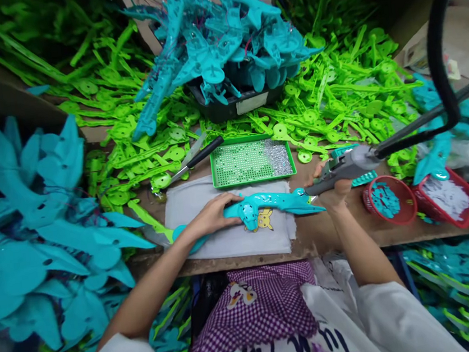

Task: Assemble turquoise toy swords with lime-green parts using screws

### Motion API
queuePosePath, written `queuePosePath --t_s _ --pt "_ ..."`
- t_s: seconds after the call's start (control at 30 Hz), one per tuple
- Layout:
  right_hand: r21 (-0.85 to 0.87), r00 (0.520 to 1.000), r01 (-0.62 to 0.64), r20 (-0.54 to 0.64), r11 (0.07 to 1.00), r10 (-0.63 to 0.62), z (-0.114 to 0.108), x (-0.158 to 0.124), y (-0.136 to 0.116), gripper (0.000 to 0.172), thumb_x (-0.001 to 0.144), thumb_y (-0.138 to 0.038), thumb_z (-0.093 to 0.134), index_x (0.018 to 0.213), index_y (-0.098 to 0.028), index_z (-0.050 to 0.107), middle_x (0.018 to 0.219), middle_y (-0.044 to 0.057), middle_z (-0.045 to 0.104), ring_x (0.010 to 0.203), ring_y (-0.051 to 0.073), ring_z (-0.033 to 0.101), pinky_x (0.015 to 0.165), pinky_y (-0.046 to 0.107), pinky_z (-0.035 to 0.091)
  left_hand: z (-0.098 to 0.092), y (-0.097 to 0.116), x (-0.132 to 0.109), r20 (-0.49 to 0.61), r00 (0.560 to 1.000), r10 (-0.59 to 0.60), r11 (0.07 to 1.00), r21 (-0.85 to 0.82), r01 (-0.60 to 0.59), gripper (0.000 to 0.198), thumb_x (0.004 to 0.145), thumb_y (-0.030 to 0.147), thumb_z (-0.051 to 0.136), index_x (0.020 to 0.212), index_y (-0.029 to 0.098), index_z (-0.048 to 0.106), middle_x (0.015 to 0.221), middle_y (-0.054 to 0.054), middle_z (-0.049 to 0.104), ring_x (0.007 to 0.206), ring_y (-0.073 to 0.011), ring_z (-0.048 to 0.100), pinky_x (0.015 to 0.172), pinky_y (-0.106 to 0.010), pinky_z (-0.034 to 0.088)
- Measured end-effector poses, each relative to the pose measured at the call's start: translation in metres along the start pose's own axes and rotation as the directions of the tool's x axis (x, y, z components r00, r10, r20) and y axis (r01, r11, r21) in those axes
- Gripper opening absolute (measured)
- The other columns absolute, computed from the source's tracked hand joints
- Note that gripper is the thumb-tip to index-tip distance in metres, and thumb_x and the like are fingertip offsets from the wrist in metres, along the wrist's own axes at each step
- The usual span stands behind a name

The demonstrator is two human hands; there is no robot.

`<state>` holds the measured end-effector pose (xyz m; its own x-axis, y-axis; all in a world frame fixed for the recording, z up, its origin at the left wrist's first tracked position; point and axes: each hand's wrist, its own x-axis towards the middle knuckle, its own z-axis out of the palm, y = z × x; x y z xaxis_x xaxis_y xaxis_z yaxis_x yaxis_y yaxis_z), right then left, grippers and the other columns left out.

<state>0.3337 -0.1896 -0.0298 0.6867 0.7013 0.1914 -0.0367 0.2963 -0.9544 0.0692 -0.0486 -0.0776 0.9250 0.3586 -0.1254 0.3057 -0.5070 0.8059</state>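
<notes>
My left hand (216, 214) is closed around a long turquoise plastic part (271, 201), which lies sideways over a white cloth (191, 203) with a yellow cartoon print. In my right hand (335, 190) is a grey electric screwdriver (339, 171), held nearly level and pointing left. Its tip meets the right end of the turquoise part, or comes very close to it; the exact contact is too small to tell. Just beyond the cloth sits a green perforated tray (237, 167) with small silvery screws (279, 159) gathered at its right side.
Lime-green plastic pieces (335, 91) spread across the back. A black bin (235, 108) overflows with turquoise parts (211, 48); more turquoise parts (25, 234) pile up at left. A black-handled screwdriver (202, 153) lies by the tray. Red containers (414, 215) stand at right, under a thick black cable (440, 51).
</notes>
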Motion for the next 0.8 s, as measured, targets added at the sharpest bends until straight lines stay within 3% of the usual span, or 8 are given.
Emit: queuePosePath --t_s 0.2,0.33,0.57,0.67,0.8 --pt "0.000 0.998 -0.017 -0.067 1.000 0.017 -0.001 0.005 -0.007 0.068 0.044 -0.086 0.058 0.069 -0.023 0.055 0.052 -0.004 0.051 0.033 0.012 0.047 0.030 0.027 0.039 0.000 0.002 0.000 0.003 1.000 -0.010 1.000 0.008 0.010 0.055 0.073 0.041 0.074 0.121 0.023 0.054 0.114 -0.007 0.061 0.102 -0.0231 0.058 0.088 -0.039 0.046" --pt "0.011 0.987 0.095 -0.134 0.995 -0.093 0.025 0.023 -0.017 0.066 0.060 -0.088 0.043 0.072 -0.025 0.061 0.056 0.000 0.054 0.037 0.014 0.051 0.032 0.028 0.040 0.000 0.002 0.000 0.004 1.000 -0.001 1.000 -0.008 0.001 0.055 0.072 0.039 0.075 0.121 0.024 0.054 0.116 -0.007 0.061 0.103 -0.0231 0.058 0.089 -0.039 0.046" --pt "-0.005 0.990 0.143 0.011 0.990 -0.143 0.103 0.055 0.033 0.053 0.067 -0.076 0.052 0.075 -0.024 0.056 0.055 -0.002 0.054 0.044 0.014 0.055 0.040 0.027 0.043 0.000 0.001 -0.001 -0.005 1.000 0.006 0.999 -0.031 -0.006 0.057 0.071 0.043 0.075 0.121 0.023 0.054 0.116 -0.008 0.062 0.102 -0.0232 0.058 0.089 -0.039 0.046" --pt "0.015 0.987 0.144 0.065 0.989 -0.145 0.112 0.059 0.049 0.052 0.069 -0.074 0.051 0.074 -0.023 0.055 0.053 -0.003 0.053 0.045 0.014 0.055 0.042 0.028 0.044 0.000 0.001 -0.001 -0.002 1.000 0.018 0.999 -0.042 -0.018 0.058 0.071 0.042 0.076 0.121 0.024 0.054 0.116 -0.008 0.061 0.103 -0.0230 0.058 0.089 -0.038 0.046" --pt "-0.010 0.990 0.124 0.074 0.992 -0.123 0.109 0.059 0.057 0.052 0.070 -0.075 0.049 0.076 -0.023 0.054 0.055 -0.003 0.053 0.046 0.015 0.056 0.042 0.028 0.045 -0.001 0.001 0.000 -0.001 1.000 -0.004 0.997 -0.074 0.004 0.057 0.070 0.040 0.077 0.120 0.025 0.055 0.115 -0.006 0.062 0.103 -0.0235 0.058 0.089 -0.039 0.046"
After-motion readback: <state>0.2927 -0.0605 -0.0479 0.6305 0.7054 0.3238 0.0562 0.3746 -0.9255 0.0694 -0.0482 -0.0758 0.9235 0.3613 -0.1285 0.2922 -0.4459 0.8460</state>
